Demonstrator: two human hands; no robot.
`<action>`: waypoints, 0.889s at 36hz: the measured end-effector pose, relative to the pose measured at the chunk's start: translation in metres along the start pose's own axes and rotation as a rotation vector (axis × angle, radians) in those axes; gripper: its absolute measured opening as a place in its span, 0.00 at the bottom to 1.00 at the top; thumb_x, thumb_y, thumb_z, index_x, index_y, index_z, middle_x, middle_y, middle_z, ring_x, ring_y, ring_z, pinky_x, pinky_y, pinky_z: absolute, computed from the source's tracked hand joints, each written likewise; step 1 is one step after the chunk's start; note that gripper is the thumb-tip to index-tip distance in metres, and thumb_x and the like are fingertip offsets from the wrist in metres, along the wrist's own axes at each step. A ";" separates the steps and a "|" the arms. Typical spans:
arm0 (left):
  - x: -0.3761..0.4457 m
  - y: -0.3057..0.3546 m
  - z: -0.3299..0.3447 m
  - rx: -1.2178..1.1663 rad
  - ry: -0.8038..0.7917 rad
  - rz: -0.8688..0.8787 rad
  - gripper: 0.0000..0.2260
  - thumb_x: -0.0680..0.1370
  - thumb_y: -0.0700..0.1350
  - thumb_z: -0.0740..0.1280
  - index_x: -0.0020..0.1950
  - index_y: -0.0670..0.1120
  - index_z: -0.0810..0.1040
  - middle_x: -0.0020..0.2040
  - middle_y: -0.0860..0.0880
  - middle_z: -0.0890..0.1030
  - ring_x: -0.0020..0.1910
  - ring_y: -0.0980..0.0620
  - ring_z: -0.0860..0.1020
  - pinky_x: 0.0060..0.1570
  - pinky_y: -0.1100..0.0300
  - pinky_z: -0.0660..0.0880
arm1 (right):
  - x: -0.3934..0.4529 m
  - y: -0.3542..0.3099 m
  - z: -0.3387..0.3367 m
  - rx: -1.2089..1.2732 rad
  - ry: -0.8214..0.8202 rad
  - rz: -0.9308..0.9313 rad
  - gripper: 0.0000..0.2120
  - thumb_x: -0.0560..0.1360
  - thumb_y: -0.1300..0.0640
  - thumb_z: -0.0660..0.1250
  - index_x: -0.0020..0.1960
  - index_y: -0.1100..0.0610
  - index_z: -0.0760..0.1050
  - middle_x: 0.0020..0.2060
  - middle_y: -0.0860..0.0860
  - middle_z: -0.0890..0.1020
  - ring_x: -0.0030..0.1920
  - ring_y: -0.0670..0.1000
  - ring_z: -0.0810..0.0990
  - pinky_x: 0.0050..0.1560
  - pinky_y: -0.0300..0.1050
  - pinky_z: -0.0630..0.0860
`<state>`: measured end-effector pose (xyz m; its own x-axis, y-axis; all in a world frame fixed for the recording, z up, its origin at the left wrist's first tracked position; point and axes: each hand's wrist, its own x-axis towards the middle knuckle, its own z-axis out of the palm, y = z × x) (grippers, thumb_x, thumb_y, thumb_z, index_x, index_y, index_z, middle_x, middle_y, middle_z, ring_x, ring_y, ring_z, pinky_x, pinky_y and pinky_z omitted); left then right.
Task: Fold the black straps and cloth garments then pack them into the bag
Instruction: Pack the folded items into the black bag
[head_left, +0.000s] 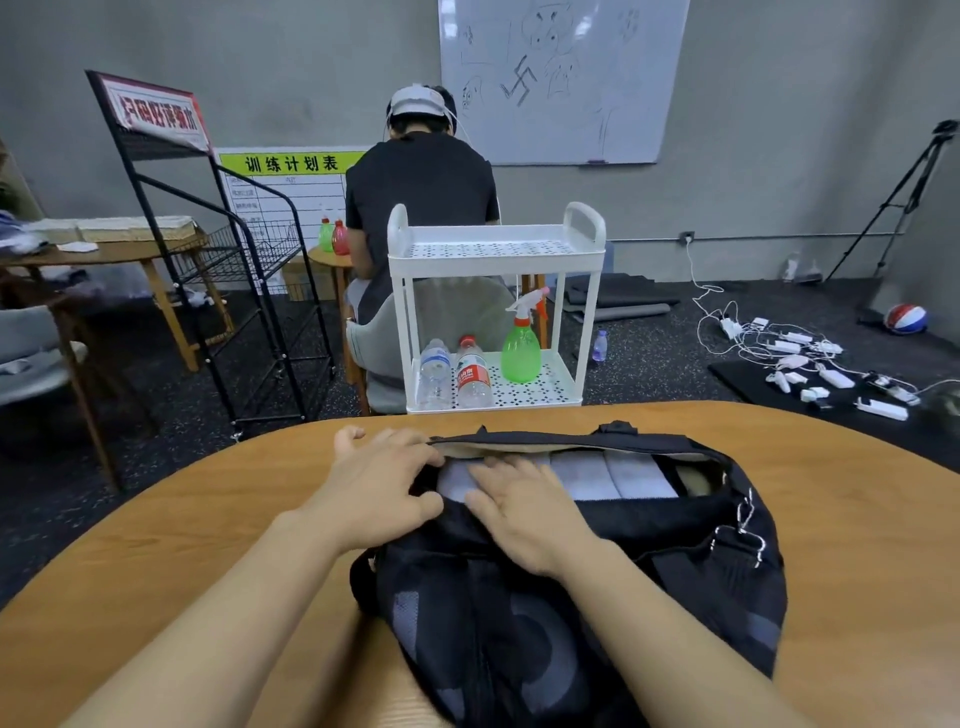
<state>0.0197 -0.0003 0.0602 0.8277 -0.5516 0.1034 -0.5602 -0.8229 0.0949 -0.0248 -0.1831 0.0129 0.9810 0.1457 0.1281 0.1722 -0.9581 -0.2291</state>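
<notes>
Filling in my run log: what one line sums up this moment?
stage: packing | bag: open on table | folded grey garments: inside | left hand: at opening | right hand: flat on garments
</notes>
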 end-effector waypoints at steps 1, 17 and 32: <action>-0.001 -0.001 -0.002 -0.002 -0.016 0.000 0.30 0.66 0.60 0.53 0.66 0.57 0.74 0.67 0.59 0.69 0.70 0.58 0.63 0.71 0.48 0.46 | -0.008 0.008 -0.006 0.011 0.053 -0.002 0.34 0.74 0.37 0.38 0.66 0.51 0.70 0.64 0.51 0.76 0.64 0.54 0.68 0.66 0.49 0.61; -0.014 -0.009 -0.001 0.074 0.052 -0.054 0.07 0.80 0.48 0.62 0.51 0.51 0.79 0.51 0.56 0.78 0.59 0.56 0.72 0.68 0.52 0.44 | -0.097 0.126 -0.076 -0.633 -0.096 0.438 0.16 0.76 0.49 0.55 0.57 0.46 0.77 0.54 0.45 0.80 0.68 0.51 0.63 0.68 0.66 0.43; -0.032 -0.014 0.006 -0.266 0.181 -0.112 0.05 0.81 0.49 0.65 0.52 0.54 0.68 0.37 0.56 0.76 0.43 0.64 0.72 0.69 0.53 0.51 | -0.098 0.128 -0.104 -0.556 0.145 0.606 0.19 0.75 0.45 0.52 0.40 0.50 0.80 0.37 0.48 0.77 0.53 0.51 0.73 0.62 0.52 0.58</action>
<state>0.0014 0.0279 0.0498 0.8789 -0.4068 0.2490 -0.4744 -0.7994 0.3686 -0.1079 -0.3458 0.0711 0.8618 -0.4309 0.2675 -0.4881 -0.8480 0.2065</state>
